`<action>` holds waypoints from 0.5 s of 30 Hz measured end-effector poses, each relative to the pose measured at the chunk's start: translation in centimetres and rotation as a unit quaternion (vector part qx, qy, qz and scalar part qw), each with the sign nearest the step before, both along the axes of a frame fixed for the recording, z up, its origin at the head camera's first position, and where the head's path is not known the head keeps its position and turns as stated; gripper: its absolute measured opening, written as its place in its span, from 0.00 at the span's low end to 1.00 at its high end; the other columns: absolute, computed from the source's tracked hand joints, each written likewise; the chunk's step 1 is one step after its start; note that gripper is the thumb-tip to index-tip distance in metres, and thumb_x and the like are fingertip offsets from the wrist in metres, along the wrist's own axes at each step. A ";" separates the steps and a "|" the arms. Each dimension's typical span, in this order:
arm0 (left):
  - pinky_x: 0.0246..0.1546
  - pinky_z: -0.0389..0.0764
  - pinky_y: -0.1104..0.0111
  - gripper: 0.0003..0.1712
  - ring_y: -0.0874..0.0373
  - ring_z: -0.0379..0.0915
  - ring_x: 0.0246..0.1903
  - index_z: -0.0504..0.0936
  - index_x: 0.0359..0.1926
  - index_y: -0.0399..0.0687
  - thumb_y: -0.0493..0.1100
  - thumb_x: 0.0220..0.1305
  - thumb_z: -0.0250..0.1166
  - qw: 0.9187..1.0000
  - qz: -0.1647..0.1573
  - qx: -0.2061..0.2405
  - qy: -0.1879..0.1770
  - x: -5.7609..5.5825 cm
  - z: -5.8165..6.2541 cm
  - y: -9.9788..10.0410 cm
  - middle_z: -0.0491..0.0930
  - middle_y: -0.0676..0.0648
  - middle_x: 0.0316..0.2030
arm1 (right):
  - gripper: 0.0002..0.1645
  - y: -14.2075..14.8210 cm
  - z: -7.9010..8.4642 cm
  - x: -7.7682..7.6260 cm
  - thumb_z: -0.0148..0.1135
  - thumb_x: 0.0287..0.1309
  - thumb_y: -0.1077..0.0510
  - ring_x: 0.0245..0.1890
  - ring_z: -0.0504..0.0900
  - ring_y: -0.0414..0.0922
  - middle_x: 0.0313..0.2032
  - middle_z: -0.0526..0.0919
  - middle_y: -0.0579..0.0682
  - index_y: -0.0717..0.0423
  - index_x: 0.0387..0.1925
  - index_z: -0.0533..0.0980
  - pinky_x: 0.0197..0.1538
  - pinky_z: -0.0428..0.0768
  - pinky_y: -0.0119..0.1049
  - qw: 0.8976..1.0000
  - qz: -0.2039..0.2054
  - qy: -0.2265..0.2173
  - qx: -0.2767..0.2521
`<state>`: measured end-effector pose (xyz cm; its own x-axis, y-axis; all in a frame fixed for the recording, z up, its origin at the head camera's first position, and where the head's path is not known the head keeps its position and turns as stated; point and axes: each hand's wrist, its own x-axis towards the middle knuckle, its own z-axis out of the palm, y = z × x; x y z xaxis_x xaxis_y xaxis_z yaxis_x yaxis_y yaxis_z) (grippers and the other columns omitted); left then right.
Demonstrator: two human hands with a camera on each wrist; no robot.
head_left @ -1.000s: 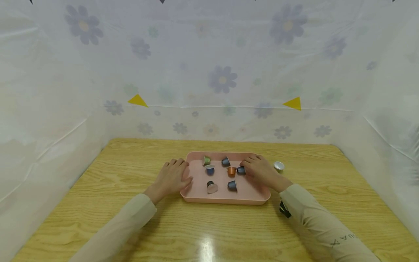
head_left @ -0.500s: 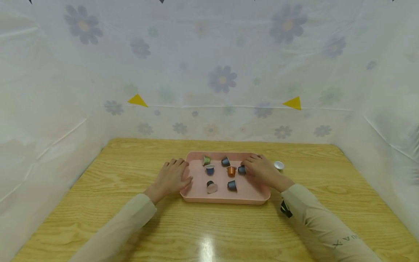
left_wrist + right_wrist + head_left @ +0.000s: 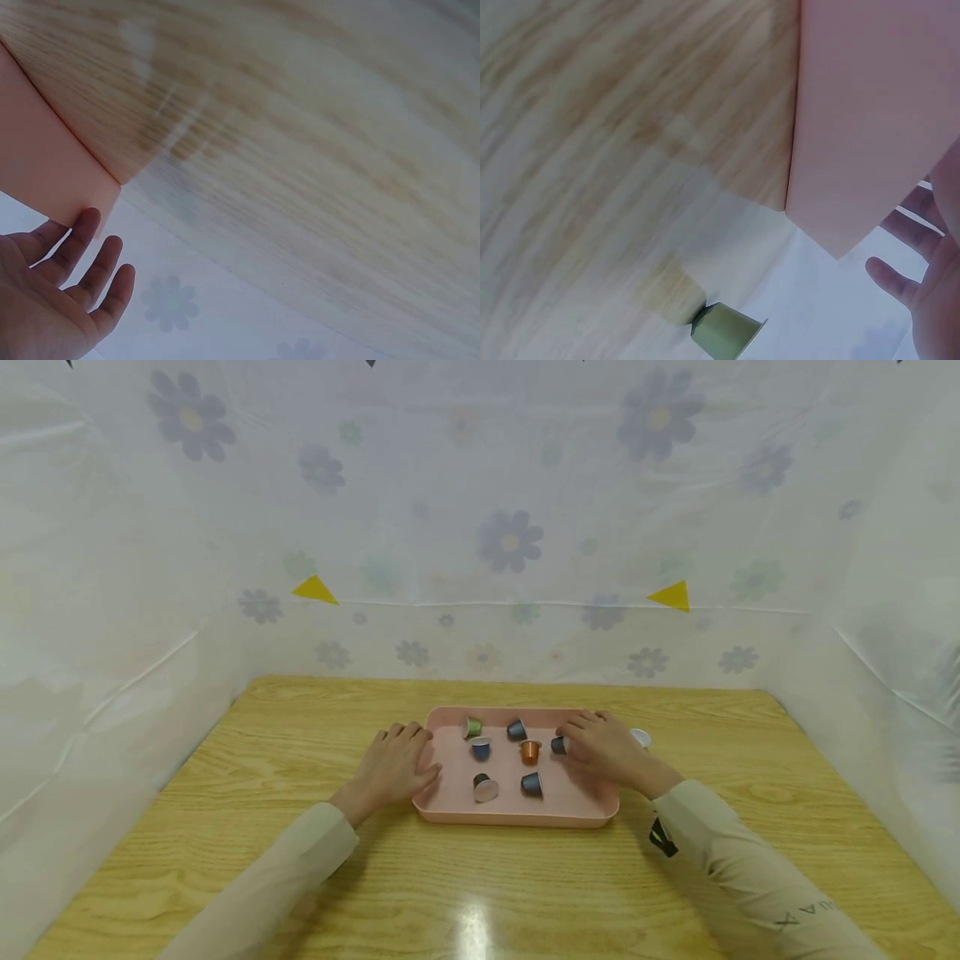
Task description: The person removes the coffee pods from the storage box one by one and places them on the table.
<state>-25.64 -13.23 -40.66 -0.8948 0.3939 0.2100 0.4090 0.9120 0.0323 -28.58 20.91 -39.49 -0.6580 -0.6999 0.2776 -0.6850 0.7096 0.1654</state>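
A pink tray (image 3: 517, 819) holds several coffee capsules lying on their sides or tilted. At the tray's left rim, my left hand (image 3: 392, 765) rests with relaxed, spread fingers and its thumb over the edge; in the left wrist view a fingertip meets the tray's outer wall (image 3: 52, 161). My right hand (image 3: 603, 749) reaches over the right side and holds a dark coffee capsule (image 3: 558, 745), whose lid end is hidden by the hand. Left of it lie an orange capsule (image 3: 530, 752) and a dark grey-blue capsule (image 3: 517, 730).
Also in the tray are a green capsule (image 3: 472, 727), a blue capsule (image 3: 481, 748), a black capsule (image 3: 485, 787) and another grey-blue capsule (image 3: 532, 785). Outside, right of the tray, another green capsule (image 3: 726, 332) sits on the wooden table (image 3: 300, 860). A flowered sheet (image 3: 420, 527) encloses the table.
My right hand has shifted slightly right and away from me, and the dark capsule has moved along with it. It now partly covers the capsule outside the tray. My left hand stays put.
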 end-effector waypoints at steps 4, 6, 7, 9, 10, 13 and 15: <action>0.51 0.69 0.52 0.29 0.47 0.68 0.51 0.73 0.54 0.46 0.60 0.58 0.56 1.000 0.000 0.000 -0.001 0.0 -0.1 0.0 0.73 0.46 0.51 | 0.22 0.2 0.3 0.1 0.67 0.48 0.50 0.46 0.76 0.48 0.43 0.79 0.47 0.52 0.45 0.75 0.49 0.72 0.49 1.000 -0.005 -0.010 -0.006; 0.51 0.69 0.52 0.30 0.47 0.68 0.51 0.73 0.54 0.46 0.60 0.58 0.56 1.000 0.001 -0.001 -0.002 0.0 0.0 0.0 0.73 0.46 0.51 | 0.23 0.3 0.4 0.1 0.68 0.47 0.50 0.45 0.76 0.48 0.44 0.79 0.47 0.52 0.45 0.75 0.49 0.72 0.49 1.000 -0.006 -0.012 -0.008; 0.51 0.69 0.52 0.30 0.47 0.68 0.51 0.73 0.54 0.45 0.60 0.58 0.56 1.000 0.001 0.000 -0.003 0.0 0.0 0.1 0.73 0.46 0.51 | 0.23 0.3 0.5 0.2 0.68 0.47 0.50 0.45 0.76 0.48 0.44 0.79 0.47 0.52 0.46 0.75 0.50 0.72 0.50 1.000 -0.007 -0.013 -0.008; 0.51 0.69 0.52 0.30 0.47 0.68 0.51 0.73 0.54 0.45 0.60 0.58 0.56 1.000 0.003 -0.001 -0.006 0.0 0.1 0.1 0.73 0.46 0.51 | 0.23 0.4 0.6 0.2 0.68 0.47 0.50 0.45 0.76 0.48 0.44 0.79 0.47 0.52 0.46 0.76 0.50 0.72 0.49 1.000 -0.009 -0.015 -0.008; 0.51 0.69 0.52 0.30 0.47 0.68 0.51 0.73 0.54 0.45 0.60 0.58 0.56 1.000 0.003 -0.002 -0.007 0.0 0.1 0.1 0.72 0.46 0.51 | 0.23 0.4 0.7 0.2 0.68 0.47 0.50 0.45 0.76 0.49 0.44 0.79 0.47 0.53 0.46 0.76 0.50 0.72 0.50 1.000 -0.011 -0.015 -0.008; 0.51 0.69 0.52 0.30 0.47 0.68 0.51 0.72 0.54 0.46 0.60 0.58 0.56 1.000 0.005 -0.003 -0.010 0.0 0.1 0.1 0.72 0.46 0.52 | 0.23 0.5 0.9 0.3 0.68 0.47 0.52 0.45 0.76 0.49 0.44 0.80 0.47 0.52 0.46 0.76 0.51 0.72 0.50 1.000 -0.018 -0.020 -0.007; 0.51 0.69 0.52 0.30 0.47 0.68 0.52 0.72 0.54 0.46 0.60 0.58 0.56 1.000 0.006 -0.004 -0.011 0.0 0.1 0.1 0.72 0.46 0.52 | 0.22 0.6 1.1 0.3 0.68 0.47 0.52 0.45 0.76 0.49 0.44 0.80 0.47 0.52 0.45 0.76 0.52 0.71 0.50 0.999 -0.022 -0.023 -0.007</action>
<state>-25.62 -13.12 -40.52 -0.9037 0.3854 0.1865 0.3981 0.9167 0.0342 -28.24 21.49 -38.43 -0.7000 -0.6666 0.2561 -0.6599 0.7409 0.1248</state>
